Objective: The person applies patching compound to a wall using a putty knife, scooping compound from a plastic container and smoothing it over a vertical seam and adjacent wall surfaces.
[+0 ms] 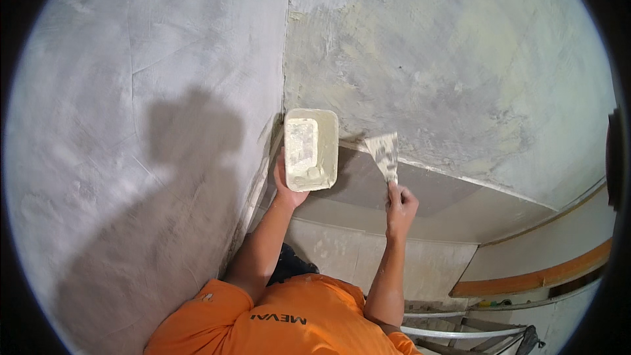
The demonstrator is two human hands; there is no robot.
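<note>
A pale rectangular tub [328, 144], smeared inside with cream-coloured compound, is gripped at its lower left by my left hand [288, 187], whose fingers curl up along its side. My right hand [401, 204] is closed round the handle of a putty knife [382, 150], its wide blade pointing up and spotted with pale compound. The blade is to the right of the tub, apart from it, in front of the patchy plastered wall [447, 52]. The tub is close to the corner where this wall meets the smooth grey wall [85, 105] on the left.
My shadow falls on the left wall. Below the plaster runs a ledge [473, 184] with a grey underside. Lower right are an orange-brown wooden strip [532, 275], curved-looking metal rails [447, 334] and small yellow-green items [490, 303], too small to name.
</note>
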